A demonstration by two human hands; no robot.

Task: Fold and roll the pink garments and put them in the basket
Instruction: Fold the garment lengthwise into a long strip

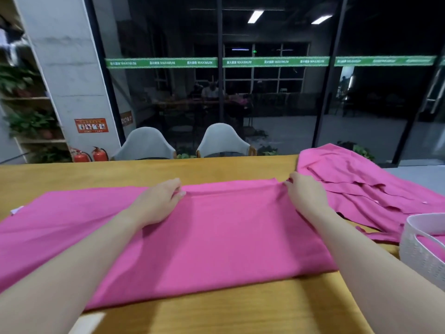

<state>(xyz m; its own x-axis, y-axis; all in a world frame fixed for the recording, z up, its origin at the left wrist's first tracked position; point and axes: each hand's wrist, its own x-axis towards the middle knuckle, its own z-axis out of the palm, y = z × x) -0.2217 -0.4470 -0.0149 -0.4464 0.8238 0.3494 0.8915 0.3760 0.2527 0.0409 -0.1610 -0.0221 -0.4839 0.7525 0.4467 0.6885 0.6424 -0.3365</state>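
A pink garment (212,237) lies folded flat across the wooden table (216,309) in front of me. My left hand (160,201) pinches its far edge near the middle, where a narrow fold is turned over. My right hand (305,191) pinches the same far edge at the garment's right corner. A second pink garment (356,186), a buttoned shirt, lies rumpled at the right back of the table. A white woven basket (419,251) stands at the right edge, with some pink cloth visible inside it.
Two grey chairs (222,141) stand behind the table's far edge, before a dark glass wall. A small white item (16,209) lies at the garment's left end. Bare wood shows along the near and far sides of the table.
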